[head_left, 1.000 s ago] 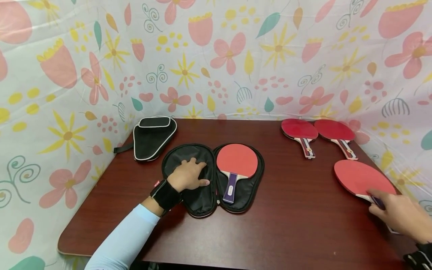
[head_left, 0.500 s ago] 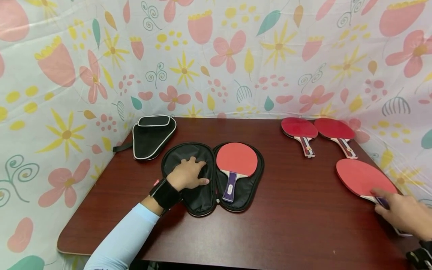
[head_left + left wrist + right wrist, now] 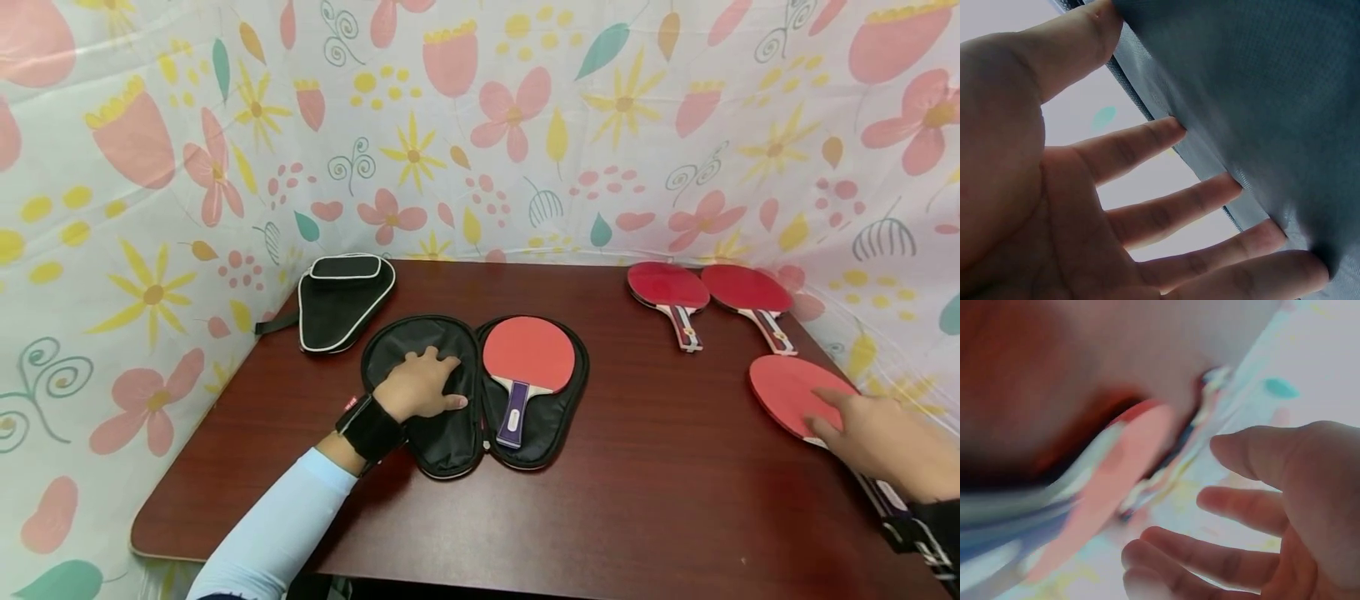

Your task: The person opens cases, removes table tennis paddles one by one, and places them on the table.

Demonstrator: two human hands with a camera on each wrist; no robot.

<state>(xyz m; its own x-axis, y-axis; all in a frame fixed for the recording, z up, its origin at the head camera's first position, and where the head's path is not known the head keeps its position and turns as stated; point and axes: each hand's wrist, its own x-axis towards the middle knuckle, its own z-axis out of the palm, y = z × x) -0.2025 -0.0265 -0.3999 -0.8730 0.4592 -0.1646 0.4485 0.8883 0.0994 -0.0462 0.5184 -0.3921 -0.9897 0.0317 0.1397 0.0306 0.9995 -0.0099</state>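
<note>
My left hand (image 3: 422, 387) rests on the left half of an unzipped black paddle case (image 3: 453, 450), its fingers spread and fingertips touching the lining (image 3: 1285, 94). In the case's right half lies a table tennis paddle (image 3: 528, 354) with an orange-red face and purple handle. At the table's right edge, my right hand (image 3: 877, 442) is over another orange-red paddle (image 3: 787, 387) and hides its handle in the head view. In the right wrist view the fingers of that hand (image 3: 1310, 525) are loosely extended, with a visible gap between them and the paddle.
Two red paddles (image 3: 667, 285) (image 3: 746, 289) lie at the back right. A closed black case (image 3: 341, 312) with white piping and a strap lies at the back left. A floral curtain (image 3: 480, 125) borders the brown table (image 3: 637, 500) at back and sides.
My right hand has let go of the paddle at the right edge, its fingers straightening over it. That paddle first shifted slightly right. My left hand stays on the case.
</note>
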